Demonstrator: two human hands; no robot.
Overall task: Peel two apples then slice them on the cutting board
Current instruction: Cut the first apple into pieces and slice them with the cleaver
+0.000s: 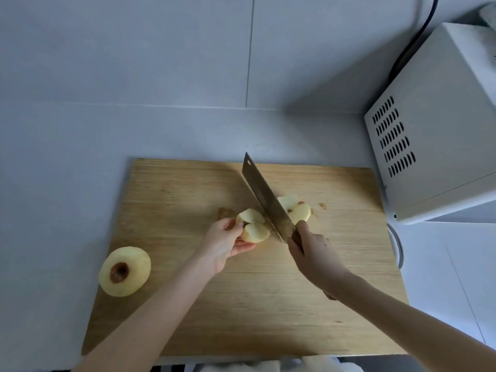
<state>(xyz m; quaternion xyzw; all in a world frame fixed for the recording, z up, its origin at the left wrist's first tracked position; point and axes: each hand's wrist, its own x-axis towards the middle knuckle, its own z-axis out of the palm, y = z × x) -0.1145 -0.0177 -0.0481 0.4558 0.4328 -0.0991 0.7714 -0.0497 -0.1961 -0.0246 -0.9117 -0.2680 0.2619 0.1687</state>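
While your right hand (pixel 312 253) grips the cleaver (pixel 264 201) by its handle, its blade runs diagonally between the peeled apple pieces (pixel 253 225) mid-board. Your left hand (pixel 224 244) pinches the nearer, pale pieces, fingers just beside the edge. A second peeled apple (pixel 124 271) sits whole at the cutting board (pixel 268 304) corner.

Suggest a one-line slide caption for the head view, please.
Right hand drives a cleaver through a peeled apple steadied by the left hand; second peeled apple waits.
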